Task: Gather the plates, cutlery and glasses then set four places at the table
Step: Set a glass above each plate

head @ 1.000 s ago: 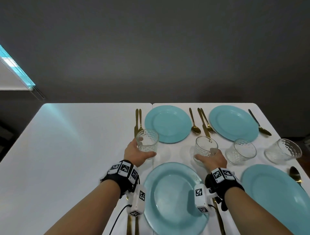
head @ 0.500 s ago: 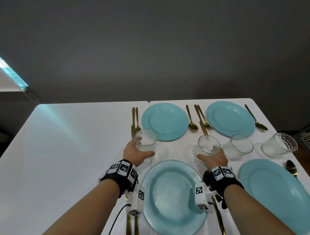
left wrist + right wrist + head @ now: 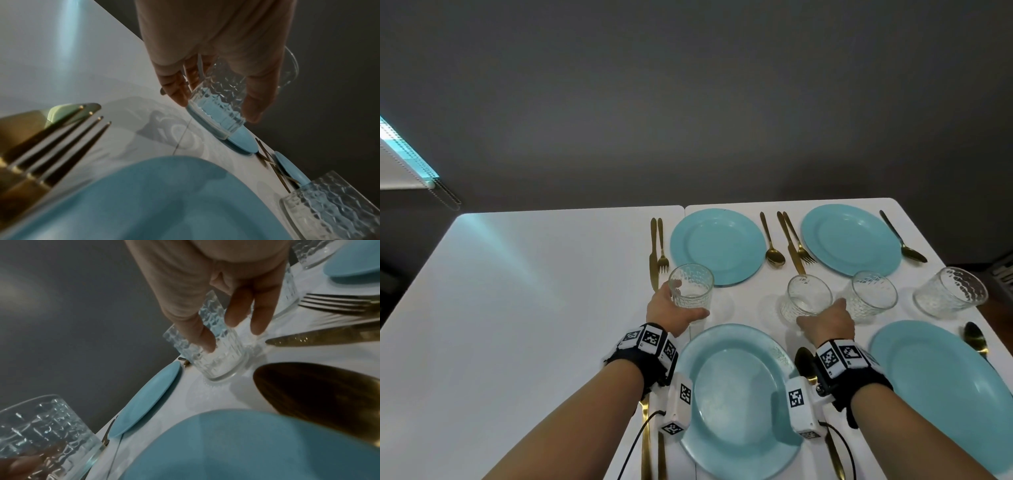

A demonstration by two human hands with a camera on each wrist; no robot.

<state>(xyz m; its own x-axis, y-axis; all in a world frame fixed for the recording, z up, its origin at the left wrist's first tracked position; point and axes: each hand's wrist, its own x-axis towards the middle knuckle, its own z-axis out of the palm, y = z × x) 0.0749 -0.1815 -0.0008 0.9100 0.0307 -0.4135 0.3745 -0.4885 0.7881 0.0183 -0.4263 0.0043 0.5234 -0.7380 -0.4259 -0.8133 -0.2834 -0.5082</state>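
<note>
No brand or readable writing shows anywhere — only black-and-white square marker tags on the black wrist bands (image 3: 650,342). On the white table (image 3: 517,308) lie four round turquoise plates: the near-centre plate (image 3: 736,401), the near-right plate (image 3: 945,394), the far-left plate (image 3: 717,245) and the far-right plate (image 3: 851,238). Four clear tumblers with a pressed diamond pattern are counted. The left hand (image 3: 671,310) grips the left tumbler (image 3: 691,286), thumb on one side and fingers (image 3: 176,87) curled round the other, just beside the far-left plate's near edge; whether its base rests on the table cannot be told. The right hand (image 3: 825,322) holds the second tumbler (image 3: 806,298) the same way, its base on the table in the right wrist view. The third tumbler (image 3: 873,296) stands free, just beside the right hand, and the fourth tumbler (image 3: 950,291) stands well apart near the right edge. Gold cutlery lies beside the plates: a knife and fork pair (image 3: 657,250) just behind the left tumbler, a spoon (image 3: 772,243), a second knife and fork pair (image 3: 794,243) crowding the second tumbler's far side, and another spoon (image 3: 904,238) far right. More gold pieces lie partly hidden under both wrists.
</note>
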